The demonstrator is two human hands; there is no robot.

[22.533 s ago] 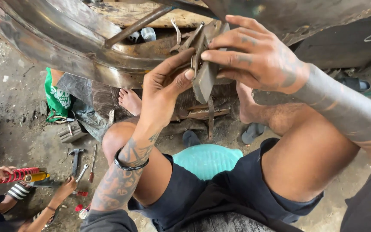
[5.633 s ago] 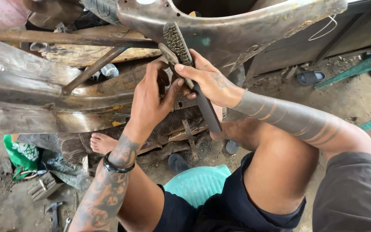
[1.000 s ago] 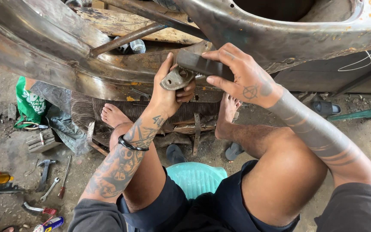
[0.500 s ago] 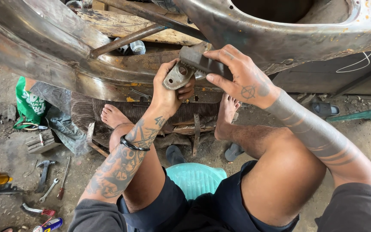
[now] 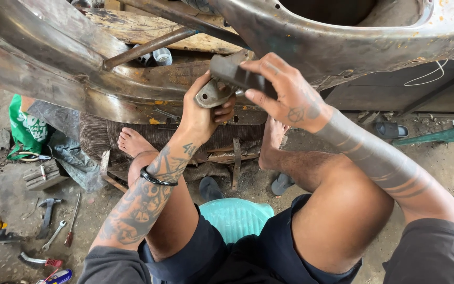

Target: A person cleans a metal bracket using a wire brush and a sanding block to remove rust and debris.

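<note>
Now clamped more tightly than a moment ago: left hand (image 5: 203,113) pinching small metal bracket (image 5: 211,94), right hand (image 5: 282,94) wrapped over dark block (image 5: 237,76), both shifted slightly up against rusty curved frame (image 5: 69,79). Pressing apparently underway.

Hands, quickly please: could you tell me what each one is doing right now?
Left hand: closed on a small metal bracket.
Right hand: closed on a dark flat bar.

The metal frame (image 5: 132,89) is cut off by the top and left edges. The right hand (image 5: 285,92) covers part of the dark bar (image 5: 232,73). Tools (image 5: 48,215) at lower left are too small to identify fully.
</note>
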